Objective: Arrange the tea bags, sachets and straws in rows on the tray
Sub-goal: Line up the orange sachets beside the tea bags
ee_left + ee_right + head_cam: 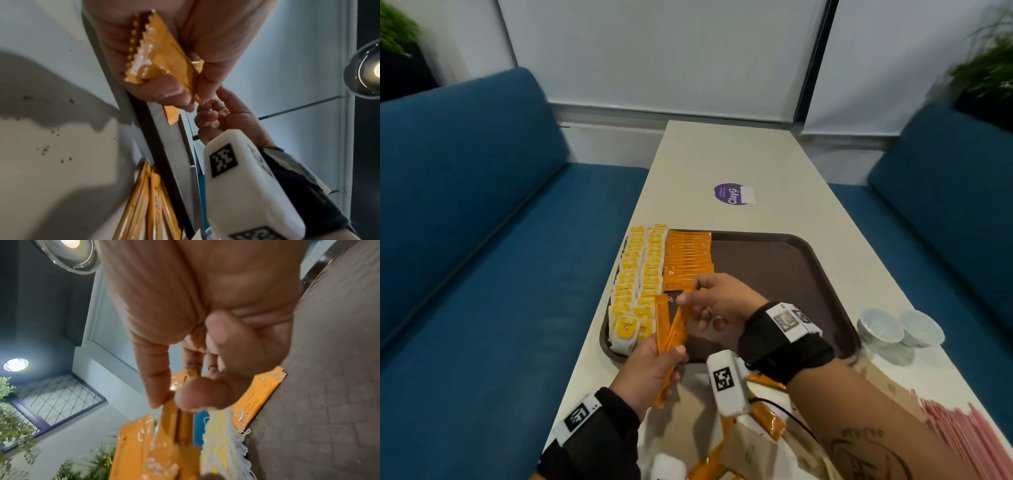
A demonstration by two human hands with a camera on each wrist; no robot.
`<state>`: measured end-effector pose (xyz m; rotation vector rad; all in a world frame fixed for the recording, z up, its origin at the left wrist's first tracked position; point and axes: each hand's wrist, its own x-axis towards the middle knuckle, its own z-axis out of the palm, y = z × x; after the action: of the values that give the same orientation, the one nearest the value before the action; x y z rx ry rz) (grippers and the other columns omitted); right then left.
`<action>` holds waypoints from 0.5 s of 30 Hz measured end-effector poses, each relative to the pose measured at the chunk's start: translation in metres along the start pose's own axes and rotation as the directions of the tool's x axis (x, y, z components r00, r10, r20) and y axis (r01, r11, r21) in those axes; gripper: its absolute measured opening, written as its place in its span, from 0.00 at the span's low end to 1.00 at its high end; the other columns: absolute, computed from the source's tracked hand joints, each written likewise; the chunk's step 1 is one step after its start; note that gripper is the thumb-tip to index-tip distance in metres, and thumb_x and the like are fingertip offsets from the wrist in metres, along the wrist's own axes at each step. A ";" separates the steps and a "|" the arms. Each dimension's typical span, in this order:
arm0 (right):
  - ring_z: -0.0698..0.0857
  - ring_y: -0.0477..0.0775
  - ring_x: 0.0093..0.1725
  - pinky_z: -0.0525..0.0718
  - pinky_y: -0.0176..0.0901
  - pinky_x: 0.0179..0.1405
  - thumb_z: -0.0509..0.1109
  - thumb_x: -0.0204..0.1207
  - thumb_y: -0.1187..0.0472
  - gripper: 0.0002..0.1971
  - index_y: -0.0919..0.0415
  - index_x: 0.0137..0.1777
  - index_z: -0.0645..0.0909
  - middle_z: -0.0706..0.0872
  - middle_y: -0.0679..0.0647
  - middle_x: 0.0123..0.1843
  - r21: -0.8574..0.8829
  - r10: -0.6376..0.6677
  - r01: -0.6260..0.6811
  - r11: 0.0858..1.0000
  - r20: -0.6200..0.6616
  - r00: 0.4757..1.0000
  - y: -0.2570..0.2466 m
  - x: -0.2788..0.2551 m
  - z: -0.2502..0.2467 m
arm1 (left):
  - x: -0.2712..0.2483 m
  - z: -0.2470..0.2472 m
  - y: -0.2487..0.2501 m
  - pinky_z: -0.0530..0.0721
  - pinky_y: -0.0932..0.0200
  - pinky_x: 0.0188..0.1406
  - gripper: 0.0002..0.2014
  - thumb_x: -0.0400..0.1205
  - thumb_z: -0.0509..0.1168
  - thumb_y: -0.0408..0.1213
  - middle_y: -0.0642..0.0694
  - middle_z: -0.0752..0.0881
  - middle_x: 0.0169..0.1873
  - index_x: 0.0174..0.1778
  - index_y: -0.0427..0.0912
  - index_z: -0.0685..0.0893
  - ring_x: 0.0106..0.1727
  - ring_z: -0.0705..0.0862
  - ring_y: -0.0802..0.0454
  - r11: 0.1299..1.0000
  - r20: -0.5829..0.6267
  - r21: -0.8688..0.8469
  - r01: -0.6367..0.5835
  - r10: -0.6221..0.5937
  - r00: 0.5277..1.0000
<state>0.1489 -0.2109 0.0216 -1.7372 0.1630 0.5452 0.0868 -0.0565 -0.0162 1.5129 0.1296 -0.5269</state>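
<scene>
The head view is evenly and fairly dimly lit, its edges bent by the wide lens, with the plants (988,65) far beyond the tray (784,260) smeared by motion blur. In the left wrist view a glowing ceiling lamp (368,69) flares at the right edge, and soft grey shadows fall across the counter (51,146). In the right wrist view two ceiling lamps (68,249) glare, the near hand (205,321) is out of focus, and glints shine on the orange sachets (156,447).

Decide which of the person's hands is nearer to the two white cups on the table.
Right. The right hand is over the tray, on the side toward the white cups; the left hand sits further away, at the tray's near-left edge.
</scene>
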 end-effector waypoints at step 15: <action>0.83 0.48 0.26 0.69 0.35 0.18 0.68 0.77 0.67 0.03 0.62 0.42 0.77 0.82 0.55 0.31 0.053 -0.178 0.185 0.981 -0.112 0.978 0.013 -0.046 -0.035 | -0.010 0.028 -0.011 0.70 0.65 0.25 0.04 0.82 0.63 0.30 0.47 0.73 0.31 0.49 0.44 0.76 0.30 0.72 0.54 0.955 -0.074 0.249 -0.158 0.181 0.981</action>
<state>0.1127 -0.2563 0.0352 -1.7002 0.0944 0.3108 0.0666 -0.0803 -0.0201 1.7712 0.0089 -0.3403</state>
